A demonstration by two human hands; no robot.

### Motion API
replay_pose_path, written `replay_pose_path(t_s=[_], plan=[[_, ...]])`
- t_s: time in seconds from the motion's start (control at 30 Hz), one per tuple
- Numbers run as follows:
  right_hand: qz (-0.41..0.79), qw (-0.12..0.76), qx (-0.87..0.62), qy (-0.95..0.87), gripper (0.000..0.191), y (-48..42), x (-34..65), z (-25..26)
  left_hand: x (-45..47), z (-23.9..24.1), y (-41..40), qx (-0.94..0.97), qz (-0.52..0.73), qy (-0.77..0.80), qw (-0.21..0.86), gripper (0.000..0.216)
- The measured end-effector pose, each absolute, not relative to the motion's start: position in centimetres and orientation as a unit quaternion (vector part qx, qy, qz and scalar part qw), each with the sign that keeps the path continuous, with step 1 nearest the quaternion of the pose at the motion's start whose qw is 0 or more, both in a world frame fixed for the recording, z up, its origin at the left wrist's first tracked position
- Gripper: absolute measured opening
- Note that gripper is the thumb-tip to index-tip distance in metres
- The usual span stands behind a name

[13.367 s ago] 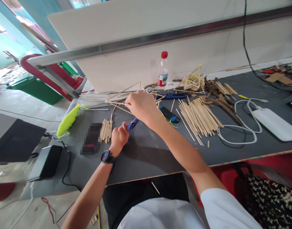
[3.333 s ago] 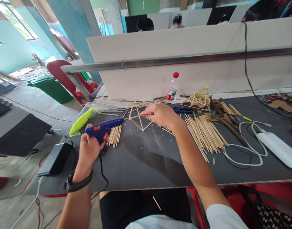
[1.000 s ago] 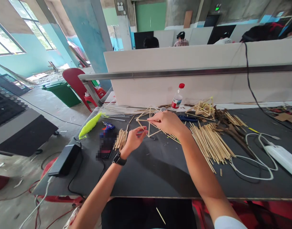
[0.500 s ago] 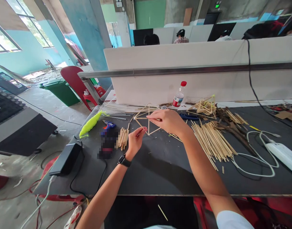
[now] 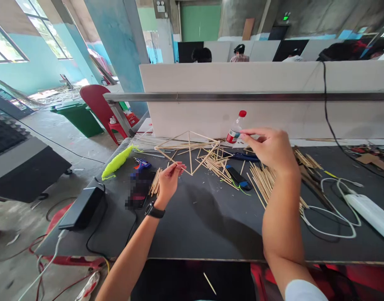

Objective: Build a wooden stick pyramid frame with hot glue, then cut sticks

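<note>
Wooden and joined at its visible corners, the frame [image 5: 189, 152] hangs over the table [image 5: 207, 242], pinched in my left hand [image 5: 168, 181]. My right hand [image 5: 272, 151] is raised apart, whether holding anything I cannot tell; loose sticks [image 5: 262, 180] lie unjoined.

Under and around the left grip [image 5: 169, 179] we have a dark table [image 5: 192, 234]; beyond it, a white panel [image 5: 185, 117] crossed by a metal rail [image 5: 210, 97]. Far left of the grip we log bright windows [image 5: 3, 46], a blue wall [image 5: 38, 77], a red chair [image 5: 94, 97], a green bin [image 5: 77, 121], grey floor [image 5: 58, 137]. Well past the panel, we note white partitions [image 5: 219, 51] and, to the grip's right, a lit green sign [image 5: 286, 16] on bare concrete [image 5: 329, 19].
</note>
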State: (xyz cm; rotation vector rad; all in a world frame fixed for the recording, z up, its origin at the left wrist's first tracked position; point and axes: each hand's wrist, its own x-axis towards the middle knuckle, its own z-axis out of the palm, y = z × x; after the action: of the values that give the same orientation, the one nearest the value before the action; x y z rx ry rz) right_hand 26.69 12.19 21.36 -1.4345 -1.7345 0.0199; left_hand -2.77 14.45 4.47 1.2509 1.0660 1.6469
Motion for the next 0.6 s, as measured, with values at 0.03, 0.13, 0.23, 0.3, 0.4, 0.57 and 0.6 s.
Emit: replay_pose_path(t_s=[0.03,0.13,0.23,0.3,0.4,0.57,0.6], plan=[[0.062,0.401,-0.579,-0.707,0.029,12.9,27.1,20.9,-2.8,4.6,14.4,0.491,0.65,0.417,0.403,0.042],[0.249,0.278,-0.545,-0.751,0.038,14.7,26.8,19.4,-2.9,4.9,14.4,0.487,0.647,0.406,0.423,0.044],[0.37,0.247,-0.471,-0.762,0.04,15.8,25.0,18.3,-3.0,4.8,14.4,0.486,0.642,0.401,0.436,0.044],[0.414,0.267,-0.427,-0.758,0.035,16.1,23.4,17.8,-2.9,4.7,14.4,0.483,0.641,0.399,0.443,0.043],[0.426,0.295,-0.377,-0.768,0.032,16.3,21.4,17.3,-2.9,4.6,14.5,0.471,0.647,0.392,0.454,0.043],[0.426,0.336,-0.35,-0.764,0.03,15.7,19.0,16.8,-3.1,4.5,14.8,0.447,0.655,0.388,0.469,0.046],[0.43,0.341,-0.346,-0.761,0.029,15.5,18.5,16.8,-3.2,4.5,14.8,0.446,0.653,0.388,0.473,0.046]])
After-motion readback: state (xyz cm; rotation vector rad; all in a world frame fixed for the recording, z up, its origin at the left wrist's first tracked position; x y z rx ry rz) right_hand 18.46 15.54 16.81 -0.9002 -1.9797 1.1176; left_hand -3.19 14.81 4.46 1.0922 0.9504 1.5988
